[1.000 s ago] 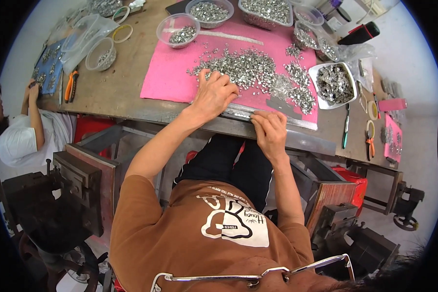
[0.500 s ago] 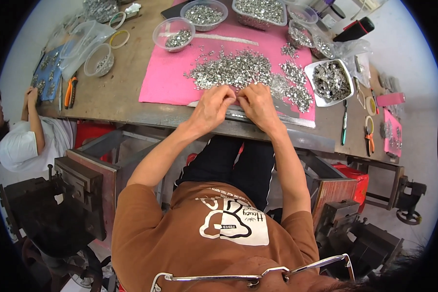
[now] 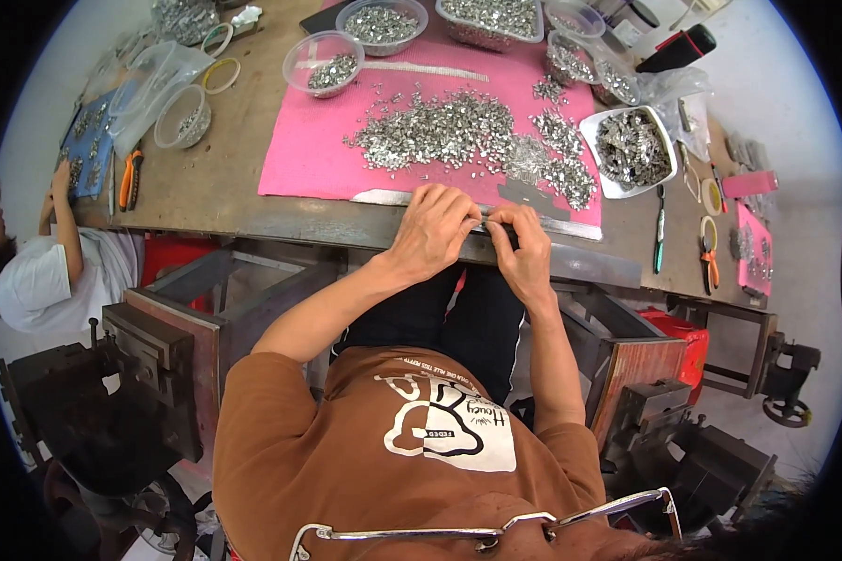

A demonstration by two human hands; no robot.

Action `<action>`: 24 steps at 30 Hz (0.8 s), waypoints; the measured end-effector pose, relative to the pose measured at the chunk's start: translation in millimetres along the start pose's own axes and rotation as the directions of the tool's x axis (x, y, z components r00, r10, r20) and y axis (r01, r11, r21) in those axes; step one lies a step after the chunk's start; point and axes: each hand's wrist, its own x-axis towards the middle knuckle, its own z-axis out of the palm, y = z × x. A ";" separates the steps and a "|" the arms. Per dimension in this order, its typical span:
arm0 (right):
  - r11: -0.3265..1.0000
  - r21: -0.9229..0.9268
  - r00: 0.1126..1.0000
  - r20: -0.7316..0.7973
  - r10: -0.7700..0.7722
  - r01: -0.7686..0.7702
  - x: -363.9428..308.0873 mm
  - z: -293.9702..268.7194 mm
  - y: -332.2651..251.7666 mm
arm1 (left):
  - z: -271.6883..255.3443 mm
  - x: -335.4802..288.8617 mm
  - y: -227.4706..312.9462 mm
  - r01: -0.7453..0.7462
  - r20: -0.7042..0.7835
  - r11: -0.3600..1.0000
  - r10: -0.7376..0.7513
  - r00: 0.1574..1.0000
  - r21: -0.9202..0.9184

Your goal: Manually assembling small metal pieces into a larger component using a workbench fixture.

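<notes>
Two bare hands meet at the near edge of a workbench (image 3: 225,217). The left hand (image 3: 437,229) is curled, its fingertips drawn close to the thumb; the right hand (image 3: 521,245), beside it, makes a similar pinch. Whether either grips anything cannot be made out. Just beyond both hands, small metal pieces (image 3: 440,131) lie heaped on a pink mat (image 3: 299,154). More fill a white bowl (image 3: 638,190) beyond and right of the right hand. Orange-handled pliers (image 3: 131,180) lie well left of the left hand. Below the hands, the person's brown shirt (image 3: 295,439) bears dark lettering beside a bear-face drawing, with smaller light print above.
</notes>
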 end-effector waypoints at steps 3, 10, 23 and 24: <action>0.998 -0.038 0.999 -0.015 -0.046 0.046 -1.0 1.2 0.5 | 0.3 -0.1 1.2 -0.010 0.009 0.999 0.010 1.000 0.045; 0.999 -0.018 0.998 -0.044 -0.039 0.039 -4.9 4.7 1.8 | 1.6 -0.3 6.7 -0.090 0.011 0.975 0.090 0.996 0.202; 0.964 -0.182 0.981 0.009 -0.196 0.195 -5.5 2.4 2.1 | 0.2 -16.0 -6.6 -0.123 -0.023 0.988 0.125 0.992 0.092; 0.963 -0.181 0.980 0.010 -0.199 0.197 -5.4 0.9 2.4 | 1.7 -18.5 -8.1 -0.108 -0.020 0.991 0.110 0.994 0.080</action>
